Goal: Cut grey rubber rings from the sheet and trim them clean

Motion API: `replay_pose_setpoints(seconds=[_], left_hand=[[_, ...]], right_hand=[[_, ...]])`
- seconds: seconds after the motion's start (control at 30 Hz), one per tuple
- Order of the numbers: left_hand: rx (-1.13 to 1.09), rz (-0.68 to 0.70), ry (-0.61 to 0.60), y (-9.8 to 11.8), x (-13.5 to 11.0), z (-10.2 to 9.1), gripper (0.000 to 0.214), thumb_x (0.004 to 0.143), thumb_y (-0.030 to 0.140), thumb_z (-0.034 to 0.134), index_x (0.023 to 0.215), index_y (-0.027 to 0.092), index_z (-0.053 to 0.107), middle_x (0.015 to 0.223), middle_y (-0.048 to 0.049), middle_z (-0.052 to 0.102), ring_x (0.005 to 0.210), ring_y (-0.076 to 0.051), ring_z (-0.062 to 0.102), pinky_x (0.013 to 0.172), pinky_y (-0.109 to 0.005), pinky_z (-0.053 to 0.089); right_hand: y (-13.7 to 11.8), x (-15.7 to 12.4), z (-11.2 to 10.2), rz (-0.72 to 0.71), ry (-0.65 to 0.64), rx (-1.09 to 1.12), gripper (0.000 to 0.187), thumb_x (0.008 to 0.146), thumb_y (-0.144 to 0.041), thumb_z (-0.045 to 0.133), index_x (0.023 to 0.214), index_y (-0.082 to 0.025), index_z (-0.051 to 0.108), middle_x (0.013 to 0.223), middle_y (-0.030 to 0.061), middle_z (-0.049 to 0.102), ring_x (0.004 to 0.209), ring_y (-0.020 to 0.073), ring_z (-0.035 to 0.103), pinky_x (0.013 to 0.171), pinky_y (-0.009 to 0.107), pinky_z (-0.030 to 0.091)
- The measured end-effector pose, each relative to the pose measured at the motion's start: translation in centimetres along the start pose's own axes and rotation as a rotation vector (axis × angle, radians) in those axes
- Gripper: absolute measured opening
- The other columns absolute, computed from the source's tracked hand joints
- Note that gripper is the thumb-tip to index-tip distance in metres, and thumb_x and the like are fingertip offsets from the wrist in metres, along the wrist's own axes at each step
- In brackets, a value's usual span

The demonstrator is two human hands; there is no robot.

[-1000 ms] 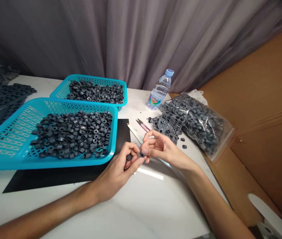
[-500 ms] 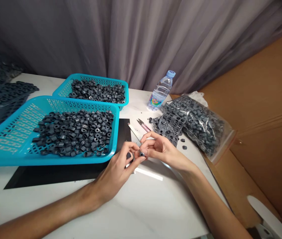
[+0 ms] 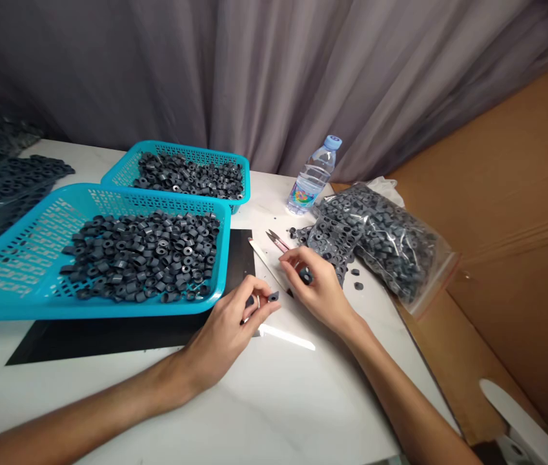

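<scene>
Left hand (image 3: 228, 320), mine: reaching in from the lower left, knuckles up, thumb and forefinger pinched on one small grey piece (image 3: 274, 296) over the desk (image 3: 235, 407); a second dark bit (image 3: 249, 301) within the curl of the other fingers. Right hand (image 3: 321, 284), mine: held apart from the left, fingers bent, thumb near forefinger; a dark piece (image 3: 305, 276) shows inside the curl (gripped or merely behind, I cannot tell). Clearances: white desk top between my forearms; rim of the near blue basket (image 3: 225, 265) just beside my left knuckles; pink-handled scissors (image 3: 279, 242) and the holed grey sheet (image 3: 334, 239) just beyond my right fingers; desk edge to the right of my right forearm. Pinched piece: stubby, dark grey, round hole in the end facing me, much like the heaped pieces (image 3: 148, 258) in the basket.
</scene>
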State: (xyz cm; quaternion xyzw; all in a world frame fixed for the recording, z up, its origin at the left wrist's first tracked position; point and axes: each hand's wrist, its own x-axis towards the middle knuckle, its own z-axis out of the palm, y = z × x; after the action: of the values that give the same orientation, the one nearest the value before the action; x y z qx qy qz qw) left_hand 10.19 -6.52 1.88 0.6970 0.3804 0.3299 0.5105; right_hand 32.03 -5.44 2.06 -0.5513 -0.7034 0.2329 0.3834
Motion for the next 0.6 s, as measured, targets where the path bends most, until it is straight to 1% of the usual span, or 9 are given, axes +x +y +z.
replay_pose_setpoints(seconds=[0.03, 0.07, 0.13, 0.2, 0.3, 0.4, 0.5, 0.6], left_hand=[[0.004, -0.001, 0.001, 0.0, 0.0, 0.0, 0.013, 0.104, 0.033, 0.062, 0.101, 0.023, 0.057, 0.087, 0.0043, 0.056, 0.069, -0.009, 0.051, 0.065, -0.02, 0.046], [0.011, 0.0, -0.001, 0.0, 0.0, 0.0, 0.013, 0.104, 0.034, 0.062, 0.101, 0.023, 0.057, 0.086, 0.0048, 0.055, 0.068, -0.009, 0.05, 0.065, -0.021, 0.045], [0.033, 0.002, -0.01, 0.1, 0.1, 0.0, 0.013, 0.104, 0.034, 0.062, 0.102, 0.023, 0.057, 0.082, 0.006, 0.051, 0.066, -0.009, 0.047, 0.065, -0.021, 0.043], [0.049, 0.001, -0.027, 0.1, 0.1, -0.1, 0.013, 0.104, 0.034, 0.062, 0.102, 0.023, 0.057, 0.078, 0.0069, 0.047, 0.066, -0.01, 0.044, 0.066, -0.022, 0.041], [0.039, -0.009, -0.06, 0.2, 0.1, -0.2, 0.013, 0.105, 0.036, 0.06, 0.103, 0.023, 0.057, 0.075, 0.0077, 0.044, 0.064, -0.011, 0.042, 0.064, -0.024, 0.039], [0.02, -0.023, -0.085, 0.1, 0.1, -0.3, 0.015, 0.105, 0.039, 0.059, 0.104, 0.024, 0.056, 0.073, 0.0081, 0.041, 0.064, -0.011, 0.041, 0.063, -0.025, 0.037], [0.01, -0.035, -0.087, -0.2, 0.1, -0.3, 0.018, 0.105, 0.042, 0.06, 0.105, 0.024, 0.056, 0.072, 0.008, 0.04, 0.065, -0.012, 0.04, 0.063, -0.026, 0.035], [-0.021, -0.071, -0.091, -0.4, 0.2, -0.2, 0.021, 0.105, 0.045, 0.06, 0.106, 0.024, 0.056, 0.075, 0.0072, 0.041, 0.066, -0.013, 0.04, 0.063, -0.027, 0.034]], right_hand=[[0.5, 0.1, 0.3, -0.056, 0.07, -0.136, 0.014, 0.108, -0.031, 0.057, 0.107, -0.023, 0.068, 0.105, 0.0088, 0.07, 0.098, 0.0258, 0.063, 0.093, 0.042, 0.052], [1.0, 0.1, 0.6, -0.094, 0.11, -0.233, 0.015, 0.108, -0.029, 0.056, 0.112, -0.023, 0.068, 0.112, 0.0097, 0.071, 0.105, 0.0277, 0.062, 0.098, 0.044, 0.051], [1.8, 0.3, 1.0, -0.128, 0.12, -0.35, 0.022, 0.108, -0.027, 0.054, 0.126, -0.024, 0.067, 0.126, 0.0111, 0.07, 0.118, 0.0302, 0.059, 0.106, 0.047, 0.049], [2.5, 0.5, 1.2, -0.125, 0.094, -0.429, 0.029, 0.108, -0.028, 0.054, 0.136, -0.023, 0.064, 0.134, 0.0121, 0.067, 0.123, 0.0317, 0.056, 0.109, 0.048, 0.049], [3.0, 0.8, 1.3, -0.075, 0.092, -0.535, 0.031, 0.109, -0.032, 0.054, 0.136, -0.02, 0.064, 0.128, 0.0138, 0.068, 0.118, 0.0334, 0.058, 0.104, 0.049, 0.052], [3.0, 1.1, 1.5, -0.052, 0.09, -0.642, 0.033, 0.111, -0.034, 0.048, 0.134, -0.016, 0.065, 0.118, 0.0169, 0.067, 0.109, 0.0354, 0.059, 0.095, 0.051, 0.055], [3.0, 1.2, 2.0, -0.081, 0.056, -0.69, 0.035, 0.11, -0.022, 0.04, 0.137, -0.014, 0.062, 0.117, 0.0205, 0.064, 0.11, 0.0373, 0.056, 0.094, 0.053, 0.053], [2.8, 1.1, 2.2, -0.094, 0.043, -0.665, 0.038, 0.107, -0.011, 0.037, 0.136, -0.014, 0.061, 0.116, 0.0205, 0.062, 0.112, 0.0362, 0.055, 0.096, 0.051, 0.052]])
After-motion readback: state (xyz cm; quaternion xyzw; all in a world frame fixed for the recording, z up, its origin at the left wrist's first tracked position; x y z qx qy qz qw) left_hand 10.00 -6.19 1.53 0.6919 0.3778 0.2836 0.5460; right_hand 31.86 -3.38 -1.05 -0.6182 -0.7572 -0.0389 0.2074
